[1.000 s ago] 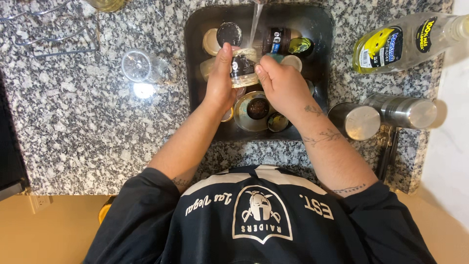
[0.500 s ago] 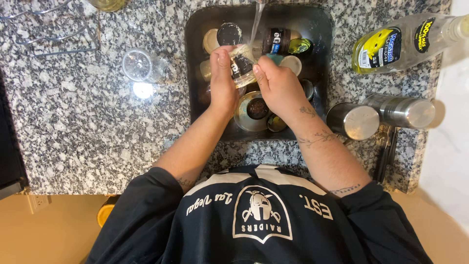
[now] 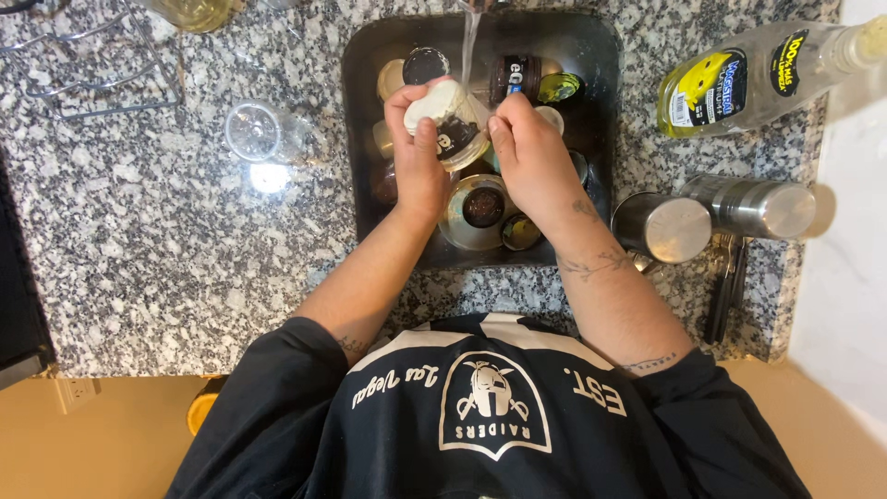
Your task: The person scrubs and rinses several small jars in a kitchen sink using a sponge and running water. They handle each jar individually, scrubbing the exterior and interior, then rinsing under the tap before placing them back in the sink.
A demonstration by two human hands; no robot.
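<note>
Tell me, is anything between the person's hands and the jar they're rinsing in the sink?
Nothing visible. The left hand grips the jar directly, and the right hand touches its other side. Only the water stream falls onto it from above; the other dishes lie below in the sink.

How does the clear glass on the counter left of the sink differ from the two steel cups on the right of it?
The clear glass is see-through and catches a bright glint; the steel cups are opaque, dull metal. The glass stands alone on bare granite, while the steel cups sit side by side, close together, near dark utensils. The glass lies nearer the left hand, the cups nearer the right hand. All rest on the same counter, untouched by either hand.
</note>
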